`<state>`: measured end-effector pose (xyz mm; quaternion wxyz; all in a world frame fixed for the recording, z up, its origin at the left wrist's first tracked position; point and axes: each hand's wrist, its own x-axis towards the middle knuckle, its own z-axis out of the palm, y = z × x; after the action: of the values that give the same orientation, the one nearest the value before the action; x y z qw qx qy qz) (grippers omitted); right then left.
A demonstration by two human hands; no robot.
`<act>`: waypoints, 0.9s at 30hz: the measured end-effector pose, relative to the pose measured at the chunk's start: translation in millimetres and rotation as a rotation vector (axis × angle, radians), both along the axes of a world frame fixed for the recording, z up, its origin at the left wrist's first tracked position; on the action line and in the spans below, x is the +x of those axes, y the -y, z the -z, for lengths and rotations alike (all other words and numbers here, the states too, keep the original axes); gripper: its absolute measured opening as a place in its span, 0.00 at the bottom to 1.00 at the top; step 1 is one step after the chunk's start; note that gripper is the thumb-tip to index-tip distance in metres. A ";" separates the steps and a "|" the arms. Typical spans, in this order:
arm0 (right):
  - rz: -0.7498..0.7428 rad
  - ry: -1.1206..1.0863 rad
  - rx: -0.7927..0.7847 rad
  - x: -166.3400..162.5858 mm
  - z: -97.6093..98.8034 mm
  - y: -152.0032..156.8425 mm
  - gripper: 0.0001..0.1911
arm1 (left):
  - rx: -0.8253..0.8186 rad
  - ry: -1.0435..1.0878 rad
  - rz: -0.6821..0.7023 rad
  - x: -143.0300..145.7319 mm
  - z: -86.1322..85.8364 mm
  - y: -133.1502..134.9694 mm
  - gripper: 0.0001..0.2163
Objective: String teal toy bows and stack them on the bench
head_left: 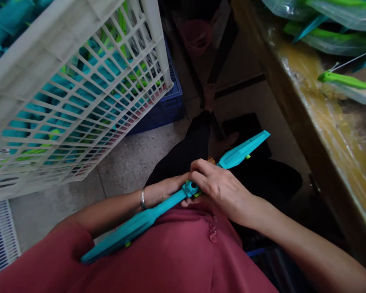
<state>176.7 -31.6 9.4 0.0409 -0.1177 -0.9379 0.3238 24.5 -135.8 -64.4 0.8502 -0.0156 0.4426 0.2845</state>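
Note:
A long teal plastic piece (171, 202) lies slantwise across my lap, with two flat, blade-like arms and a hub with a dark hole at its middle. Small lime-green bits show along it. My left hand (167, 189), with a metal bangle at the wrist, is closed around the piece near the hub, partly behind it. From above, my right hand (218, 181) grips it just right of the hub, fingers curled over it. The fingertips and whatever lies beneath them are partly hidden.
At the left, a white plastic crate (88, 93) holds many teal and lime-green parts, with a blue crate (161, 116) beside it. On the right stands a wooden table (317, 114) bearing bagged green and teal items (350, 79). A pink basket (197, 36) sits farther back.

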 end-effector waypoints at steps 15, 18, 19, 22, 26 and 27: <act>-0.073 0.063 -0.055 6.3 3.7 1.1 0.14 | 0.049 0.003 -0.036 3.6 -1.9 4.8 0.24; -0.049 0.044 -0.005 7.4 6.9 6.2 0.16 | 0.066 0.008 -0.026 3.8 3.4 4.3 0.25; -0.041 0.037 0.009 8.3 8.2 9.0 0.17 | 0.079 0.005 -0.005 4.1 6.1 4.6 0.25; -0.019 0.030 0.060 13.3 11.0 18.1 0.19 | 0.139 -0.008 0.070 7.6 18.5 5.5 0.27; -0.003 0.014 0.168 24.9 11.1 25.8 0.22 | 0.139 0.026 0.175 16.5 34.2 3.7 0.28; 0.011 0.011 0.183 28.0 10.7 27.1 0.22 | 0.134 0.034 0.198 18.0 34.3 1.9 0.27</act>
<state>204.7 -58.7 -1.3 0.0479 -0.1203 -0.9631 0.2358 42.6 -137.7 -98.7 0.8807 0.0804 0.4076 0.2277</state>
